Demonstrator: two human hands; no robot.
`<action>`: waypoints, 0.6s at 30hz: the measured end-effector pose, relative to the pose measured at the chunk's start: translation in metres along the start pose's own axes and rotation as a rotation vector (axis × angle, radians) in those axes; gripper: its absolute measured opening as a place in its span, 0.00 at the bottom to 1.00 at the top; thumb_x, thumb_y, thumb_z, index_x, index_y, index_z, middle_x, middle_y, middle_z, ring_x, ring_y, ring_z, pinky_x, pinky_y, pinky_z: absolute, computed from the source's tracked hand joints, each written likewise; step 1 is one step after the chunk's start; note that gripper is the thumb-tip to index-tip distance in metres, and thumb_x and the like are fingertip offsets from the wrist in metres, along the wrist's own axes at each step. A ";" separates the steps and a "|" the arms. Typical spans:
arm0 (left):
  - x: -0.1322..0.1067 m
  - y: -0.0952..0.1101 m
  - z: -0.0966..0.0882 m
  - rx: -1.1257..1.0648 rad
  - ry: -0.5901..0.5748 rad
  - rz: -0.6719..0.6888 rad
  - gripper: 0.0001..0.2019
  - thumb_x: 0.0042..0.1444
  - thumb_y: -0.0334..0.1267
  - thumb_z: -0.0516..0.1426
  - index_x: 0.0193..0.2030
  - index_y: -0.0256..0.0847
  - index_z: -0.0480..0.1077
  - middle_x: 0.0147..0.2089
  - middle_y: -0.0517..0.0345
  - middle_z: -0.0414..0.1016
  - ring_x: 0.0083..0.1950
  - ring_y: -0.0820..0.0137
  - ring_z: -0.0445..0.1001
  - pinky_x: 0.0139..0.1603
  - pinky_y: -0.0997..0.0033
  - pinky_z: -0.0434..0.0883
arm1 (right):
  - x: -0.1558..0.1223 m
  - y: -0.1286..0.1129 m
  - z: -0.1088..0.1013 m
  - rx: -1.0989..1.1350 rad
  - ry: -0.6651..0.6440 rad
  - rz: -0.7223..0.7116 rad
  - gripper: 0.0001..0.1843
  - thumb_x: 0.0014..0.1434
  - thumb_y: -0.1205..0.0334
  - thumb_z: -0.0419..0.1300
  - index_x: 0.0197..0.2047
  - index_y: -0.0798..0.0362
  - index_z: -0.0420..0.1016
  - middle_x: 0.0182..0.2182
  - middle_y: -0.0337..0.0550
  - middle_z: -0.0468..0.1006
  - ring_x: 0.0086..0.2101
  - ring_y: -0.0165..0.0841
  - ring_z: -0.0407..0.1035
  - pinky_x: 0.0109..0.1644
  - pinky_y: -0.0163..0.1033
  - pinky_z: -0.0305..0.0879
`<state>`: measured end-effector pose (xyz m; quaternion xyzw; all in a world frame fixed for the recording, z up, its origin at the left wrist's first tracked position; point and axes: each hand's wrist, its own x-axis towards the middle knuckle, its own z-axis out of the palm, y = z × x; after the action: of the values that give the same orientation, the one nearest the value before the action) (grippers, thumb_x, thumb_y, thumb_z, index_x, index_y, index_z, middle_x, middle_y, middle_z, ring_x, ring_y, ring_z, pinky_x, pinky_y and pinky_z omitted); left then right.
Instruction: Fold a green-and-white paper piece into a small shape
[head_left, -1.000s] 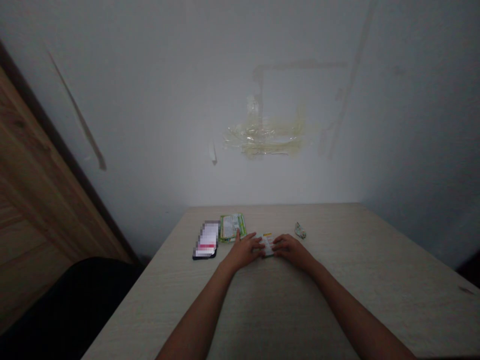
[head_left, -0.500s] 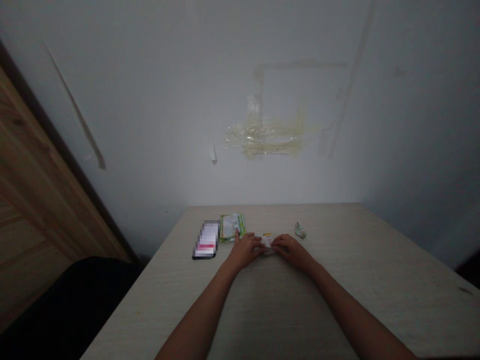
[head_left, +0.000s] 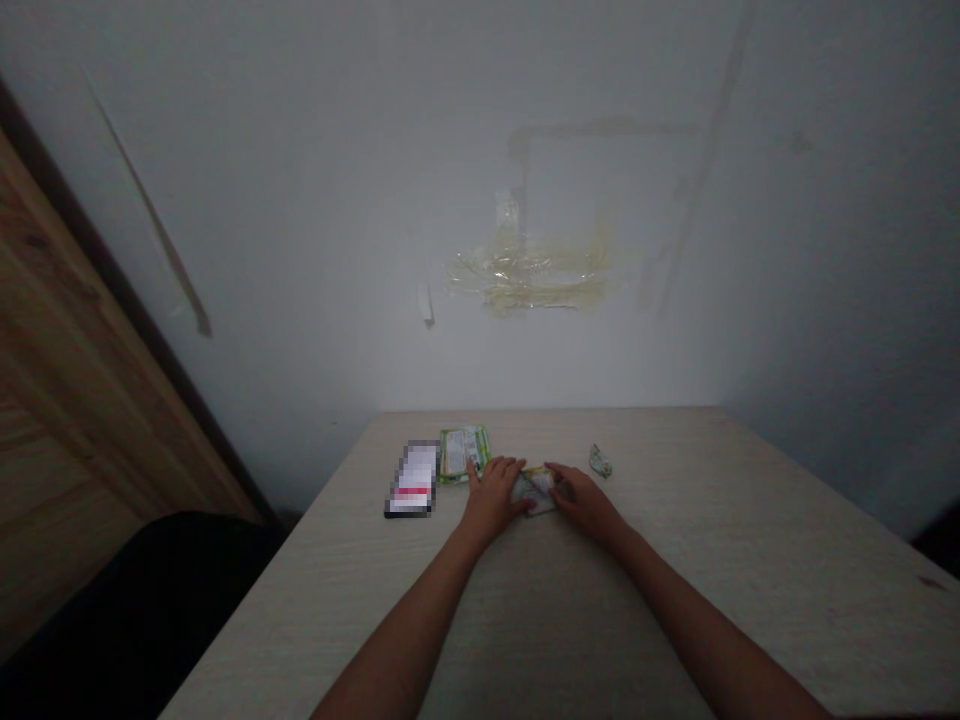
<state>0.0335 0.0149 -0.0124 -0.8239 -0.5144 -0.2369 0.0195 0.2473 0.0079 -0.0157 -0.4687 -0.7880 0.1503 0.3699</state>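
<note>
A small printed sheet (head_left: 538, 492), pale with a yellow and reddish strip at its far edge, lies on the table between my two hands; I cannot tell whether it is a card, leaflet or flat packet. My left hand (head_left: 491, 500) holds its left side, fingers at the far corner and thumb at the near one. On the right side, my right hand (head_left: 589, 505) grips the edge with thumb and fingers bent. Just beyond my left hand is a green and white printed packet (head_left: 457, 452), lying flat, with a fingertip over its near right corner.
A phone (head_left: 412, 480) with a blurred screen lies left of the packet. To the right is a crumpled green and white wrapper scrap (head_left: 600, 461). The pale wooden table (head_left: 675, 570) meets a taped wall (head_left: 540, 275). A dark object (head_left: 150, 590) stands beside the table's left edge.
My hands have moved slightly apart, and more of the sheet shows, now lying flatter and wider. My left fingers have stretched toward its far edge. Phone, packet and scrap stay put.
</note>
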 end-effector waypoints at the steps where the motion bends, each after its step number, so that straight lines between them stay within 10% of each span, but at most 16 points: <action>1: 0.000 0.000 0.001 0.004 0.012 -0.014 0.34 0.51 0.50 0.63 0.65 0.52 0.58 0.63 0.50 0.66 0.65 0.54 0.60 0.66 0.28 0.40 | -0.001 0.000 -0.001 0.021 0.024 0.022 0.28 0.58 0.65 0.55 0.62 0.53 0.62 0.51 0.50 0.73 0.50 0.38 0.67 0.59 0.47 0.62; 4: 0.000 -0.002 0.002 0.002 0.023 -0.040 0.36 0.50 0.51 0.63 0.65 0.49 0.57 0.63 0.49 0.65 0.65 0.55 0.60 0.67 0.28 0.39 | -0.002 0.001 -0.003 0.043 0.054 0.014 0.36 0.54 0.71 0.54 0.66 0.51 0.55 0.55 0.50 0.67 0.56 0.37 0.62 0.62 0.47 0.58; 11: 0.001 -0.004 -0.004 -0.027 -0.069 -0.055 0.25 0.51 0.49 0.63 0.57 0.53 0.66 0.62 0.54 0.67 0.66 0.54 0.58 0.65 0.25 0.36 | -0.003 0.013 -0.005 -0.146 0.093 -0.023 0.20 0.49 0.73 0.58 0.45 0.50 0.79 0.59 0.52 0.58 0.60 0.46 0.55 0.64 0.56 0.54; 18: -0.001 -0.002 -0.012 -0.035 -0.172 0.000 0.15 0.60 0.47 0.56 0.54 0.65 0.69 0.63 0.63 0.68 0.69 0.53 0.54 0.62 0.22 0.30 | -0.001 0.012 -0.010 -0.161 -0.020 -0.063 0.13 0.55 0.68 0.58 0.42 0.52 0.79 0.48 0.51 0.75 0.51 0.41 0.67 0.59 0.52 0.61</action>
<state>0.0271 0.0114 -0.0026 -0.8414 -0.5100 -0.1742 -0.0393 0.2624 0.0121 -0.0166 -0.4703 -0.8156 0.0796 0.3276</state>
